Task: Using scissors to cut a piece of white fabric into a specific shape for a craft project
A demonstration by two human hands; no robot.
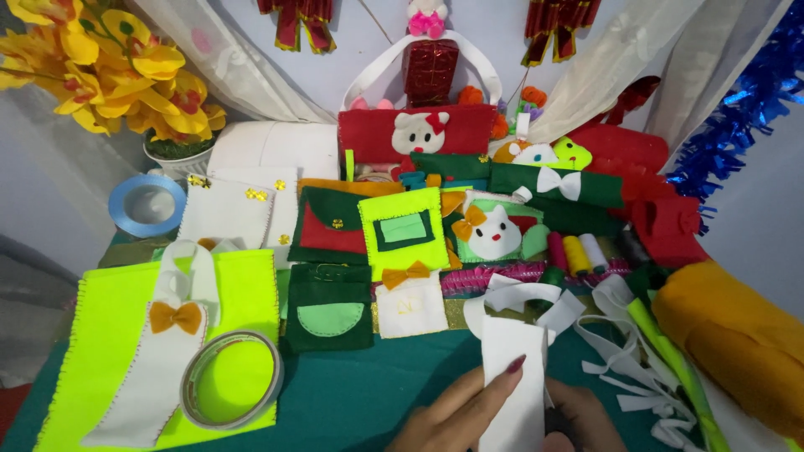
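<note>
At the near edge the left hand pinches a white felt strip, fingers closed on its left side. The right hand sits just behind the strip; its fingers' state cannot be told. Left of them a tape ring lies on a neon bag. Farther back lie felt pouches, then yellow flowers.

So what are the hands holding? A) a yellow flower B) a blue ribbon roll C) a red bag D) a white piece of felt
D: the left hand and right hand hold a white felt piece upright over the green table.
</note>
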